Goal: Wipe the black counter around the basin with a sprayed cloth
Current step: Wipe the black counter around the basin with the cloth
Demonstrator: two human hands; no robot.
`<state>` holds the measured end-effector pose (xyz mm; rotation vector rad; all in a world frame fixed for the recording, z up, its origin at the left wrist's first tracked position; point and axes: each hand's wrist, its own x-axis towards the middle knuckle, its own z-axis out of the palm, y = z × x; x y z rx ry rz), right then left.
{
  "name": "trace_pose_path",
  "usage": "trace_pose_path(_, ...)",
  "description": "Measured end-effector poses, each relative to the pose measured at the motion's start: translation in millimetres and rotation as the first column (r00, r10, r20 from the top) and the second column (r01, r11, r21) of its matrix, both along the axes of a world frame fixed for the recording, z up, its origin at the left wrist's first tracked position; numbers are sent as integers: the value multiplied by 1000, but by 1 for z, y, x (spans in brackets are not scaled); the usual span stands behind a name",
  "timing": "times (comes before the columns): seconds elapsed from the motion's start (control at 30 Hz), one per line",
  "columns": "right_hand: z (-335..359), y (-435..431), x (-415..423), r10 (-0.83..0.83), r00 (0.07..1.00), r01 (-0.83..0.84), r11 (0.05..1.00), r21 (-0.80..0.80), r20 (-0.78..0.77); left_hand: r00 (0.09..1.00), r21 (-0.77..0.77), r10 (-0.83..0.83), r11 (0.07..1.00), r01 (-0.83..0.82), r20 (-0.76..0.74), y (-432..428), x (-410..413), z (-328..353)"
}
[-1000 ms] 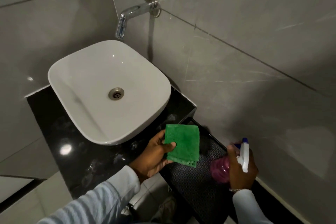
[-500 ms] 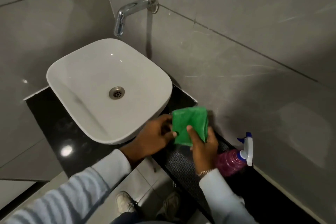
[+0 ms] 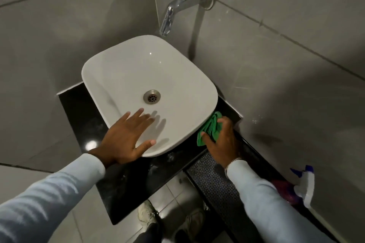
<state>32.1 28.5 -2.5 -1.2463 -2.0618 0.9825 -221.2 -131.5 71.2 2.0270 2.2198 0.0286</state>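
Note:
A white basin [image 3: 138,77] sits on the black counter [image 3: 126,181]. My right hand [image 3: 223,142] grips a crumpled green cloth [image 3: 210,129] and presses it on the counter at the basin's right edge, partly under the rim. My left hand [image 3: 128,136] lies flat with spread fingers on the basin's near rim and holds nothing. The spray bottle [image 3: 296,187], pink with a white and blue trigger head, lies on the lower ledge at the right, behind my right sleeve.
A chrome tap [image 3: 185,4] juts from the grey tiled wall above the basin. A lower black ledge with a patterned mat [image 3: 213,181] runs to the right. Below the counter edge, my shoes [image 3: 147,217] stand on the tiled floor.
The cloth passed from my left hand to my right, which put the spray bottle down. My right hand moved the cloth to the counter beside the basin; my left hand moved onto the rim.

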Motion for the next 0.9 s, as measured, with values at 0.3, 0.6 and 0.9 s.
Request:
trace_pose_path(0.3, -21, 36, 8, -27, 907, -100, 956, 277, 421, 997, -18, -20, 1000, 21, 69, 9, -23, -3)
trace_pose_path(0.6, -32, 12, 1, 47, 994, -63, 982, 180, 96, 993, 21, -36, 999, 34, 110, 13, -44, -8)
trace_pose_path(0.9, -51, 11, -20, -87, 867, -80, 947, 310, 490, 985, 17, -148, 989, 147, 88, 23, -69, -3)
